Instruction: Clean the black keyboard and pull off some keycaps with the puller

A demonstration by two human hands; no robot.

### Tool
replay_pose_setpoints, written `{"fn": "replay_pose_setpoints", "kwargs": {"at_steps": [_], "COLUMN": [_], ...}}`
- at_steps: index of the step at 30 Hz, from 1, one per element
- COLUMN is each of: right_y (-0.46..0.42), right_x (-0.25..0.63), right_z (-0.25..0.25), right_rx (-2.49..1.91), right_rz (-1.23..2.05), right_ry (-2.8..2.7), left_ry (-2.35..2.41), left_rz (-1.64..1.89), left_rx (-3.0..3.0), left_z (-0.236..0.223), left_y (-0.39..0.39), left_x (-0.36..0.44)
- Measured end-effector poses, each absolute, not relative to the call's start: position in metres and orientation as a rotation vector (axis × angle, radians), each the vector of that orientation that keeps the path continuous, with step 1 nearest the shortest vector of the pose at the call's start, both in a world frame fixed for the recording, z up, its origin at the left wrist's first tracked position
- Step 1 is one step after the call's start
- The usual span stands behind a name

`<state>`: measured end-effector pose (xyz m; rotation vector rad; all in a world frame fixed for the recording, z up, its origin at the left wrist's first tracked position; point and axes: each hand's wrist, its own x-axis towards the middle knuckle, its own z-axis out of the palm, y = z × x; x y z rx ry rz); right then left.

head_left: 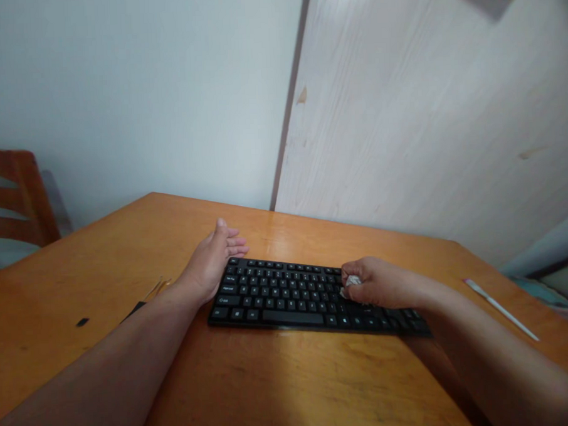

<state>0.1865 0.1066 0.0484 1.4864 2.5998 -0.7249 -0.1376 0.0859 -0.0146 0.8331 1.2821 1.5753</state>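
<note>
First, the black keyboard (pixel 288 299) lies flat on the table, long side toward the person, its white key legends too small to read. Right hand (pixel 380 283): clenched, knuckles up, resting over the keyboard's right half and closed on a crumpled white tissue (pixel 351 283), which is pressed against the keys. Left hand (pixel 208 262): open, fingers loosely spread, just off the keyboard's far left corner; contact cannot be told.

Also on the orange wooden table (pixel 282 389): a white stylus (pixel 501 309), lying slantwise right of the keyboard; thin tan sticks (pixel 158 288) beyond the left forearm, partly over a dark object (pixel 135 310); a small black scrap (pixel 82 321) further left.

Beyond: a wooden chair back (pixel 20 196) at far left, a pale wall (pixel 133 100), a whitewashed wood panel (pixel 416 119), and blue cloth (pixel 539 291) at far right.
</note>
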Motion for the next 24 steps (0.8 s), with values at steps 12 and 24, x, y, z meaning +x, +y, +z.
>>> {"fn": "replay_pose_setpoints", "kwargs": {"at_steps": [12,24], "right_y": [0.108,0.091], "right_x": [0.207,0.158], "right_z": [0.055,0.061], "right_rx": [1.516,1.54], "right_rz": [-0.909,-1.612], "right_ry": [2.607,2.766], "left_ry": [1.307,1.412], "left_rz": [1.566,1.653], "left_rx": [0.88,1.44], "left_z": [-0.019,0.021], "left_y": [0.087,0.065], "left_x": [-0.139,-0.119]}}
